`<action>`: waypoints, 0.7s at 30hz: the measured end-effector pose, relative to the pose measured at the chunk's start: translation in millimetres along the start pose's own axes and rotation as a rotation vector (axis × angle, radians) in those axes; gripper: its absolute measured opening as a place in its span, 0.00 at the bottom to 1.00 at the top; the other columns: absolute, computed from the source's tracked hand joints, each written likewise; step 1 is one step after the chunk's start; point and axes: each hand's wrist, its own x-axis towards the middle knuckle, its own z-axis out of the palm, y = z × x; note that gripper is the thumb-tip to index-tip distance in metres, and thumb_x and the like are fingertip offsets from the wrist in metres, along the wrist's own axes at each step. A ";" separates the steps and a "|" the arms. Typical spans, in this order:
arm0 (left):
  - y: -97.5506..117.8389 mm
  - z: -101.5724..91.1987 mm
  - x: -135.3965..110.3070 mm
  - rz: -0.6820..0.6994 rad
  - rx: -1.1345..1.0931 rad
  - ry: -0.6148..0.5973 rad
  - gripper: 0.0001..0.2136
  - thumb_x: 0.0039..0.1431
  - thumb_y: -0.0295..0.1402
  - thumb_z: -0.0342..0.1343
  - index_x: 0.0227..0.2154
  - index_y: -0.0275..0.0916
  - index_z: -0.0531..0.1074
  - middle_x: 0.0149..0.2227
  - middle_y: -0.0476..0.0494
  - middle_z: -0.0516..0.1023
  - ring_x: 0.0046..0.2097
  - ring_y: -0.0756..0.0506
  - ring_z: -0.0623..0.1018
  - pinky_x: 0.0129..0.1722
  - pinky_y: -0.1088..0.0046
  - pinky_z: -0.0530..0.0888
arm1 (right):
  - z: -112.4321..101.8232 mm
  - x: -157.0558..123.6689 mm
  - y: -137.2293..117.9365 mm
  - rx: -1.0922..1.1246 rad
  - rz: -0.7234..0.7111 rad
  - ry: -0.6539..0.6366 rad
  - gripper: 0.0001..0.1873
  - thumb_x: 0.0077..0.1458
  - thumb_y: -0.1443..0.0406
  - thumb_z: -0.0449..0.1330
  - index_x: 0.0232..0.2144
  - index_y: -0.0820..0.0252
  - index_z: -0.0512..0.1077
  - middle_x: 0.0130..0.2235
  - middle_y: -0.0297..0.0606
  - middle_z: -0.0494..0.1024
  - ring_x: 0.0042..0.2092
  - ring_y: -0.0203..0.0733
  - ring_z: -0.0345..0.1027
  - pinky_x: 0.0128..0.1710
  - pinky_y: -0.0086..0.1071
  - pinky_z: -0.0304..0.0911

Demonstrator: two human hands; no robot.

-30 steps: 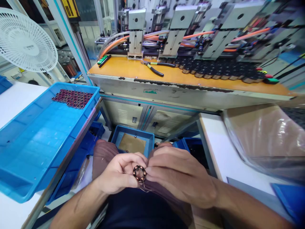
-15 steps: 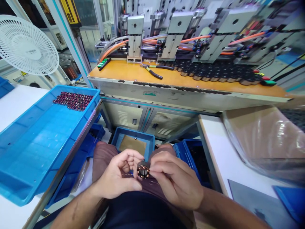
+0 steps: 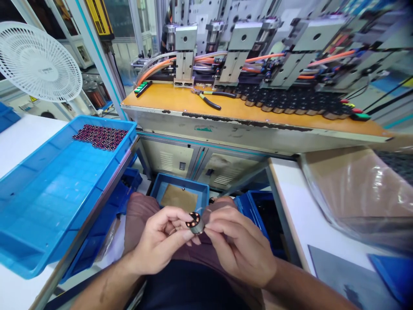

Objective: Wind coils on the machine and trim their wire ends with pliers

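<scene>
A small motor stator (image 3: pixel 197 227), a ring with copper windings on its end face, is held low over the lap, tilted with the wound end up and to the left. My left hand (image 3: pixel 161 241) grips it from the left between thumb and fingers. On the other side, my right hand (image 3: pixel 240 245) is closed, its thumb and forefinger pinched at the stator's right edge. A faint thin strand shows above the right fingers; whether it belongs to the stator I cannot tell.
At left stands a large blue tray (image 3: pixel 41 206) with many small wound parts (image 3: pixel 100 137) in its far corner. Pliers (image 3: pixel 209 101) and rows of black-topped parts (image 3: pixel 290 101) lie on the orange bench (image 3: pixel 155 101). A blue bin (image 3: pixel 203 189) sits on the floor ahead; a white fan (image 3: pixel 41 62) stands left.
The stator has turned in my fingers, so its wound end now faces up and left instead of toward me. My left thumb has closed onto it.
</scene>
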 end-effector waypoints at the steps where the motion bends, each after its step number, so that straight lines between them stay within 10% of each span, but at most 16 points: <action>1: 0.8 -0.5 0.4 0.031 0.001 -0.001 0.09 0.59 0.23 0.59 0.41 0.39 0.73 0.41 0.43 0.77 0.35 0.49 0.82 0.34 0.74 0.78 | 0.6 0.3 -0.2 -0.006 0.004 0.004 0.09 0.54 0.76 0.57 0.32 0.59 0.71 0.28 0.36 0.76 0.29 0.37 0.73 0.31 0.29 0.71; 10: -0.9 -4.4 1.5 0.238 -0.172 -0.019 0.14 0.49 0.25 0.69 0.29 0.39 0.66 0.38 0.48 0.79 0.48 0.42 0.81 0.50 0.62 0.76 | 3.2 -3.0 -3.2 0.093 -0.023 0.033 0.07 0.57 0.74 0.56 0.34 0.59 0.70 0.28 0.36 0.74 0.28 0.36 0.70 0.28 0.29 0.69; 16: 0.1 -9.4 10.1 -0.240 -0.166 -0.123 0.23 0.57 0.51 0.59 0.40 0.33 0.75 0.36 0.39 0.77 0.38 0.47 0.77 0.40 0.72 0.73 | 4.5 -5.2 2.6 -0.003 -0.191 0.034 0.06 0.63 0.71 0.54 0.35 0.60 0.69 0.29 0.37 0.74 0.30 0.36 0.71 0.29 0.30 0.70; 21: 3.4 -11.7 8.9 -0.370 -0.077 -0.176 0.14 0.56 0.40 0.64 0.38 0.35 0.74 0.27 0.49 0.72 0.27 0.55 0.71 0.29 0.80 0.67 | 6.4 -11.1 14.1 -0.098 -0.307 -0.018 0.05 0.62 0.72 0.55 0.34 0.63 0.69 0.28 0.40 0.74 0.30 0.39 0.69 0.28 0.32 0.68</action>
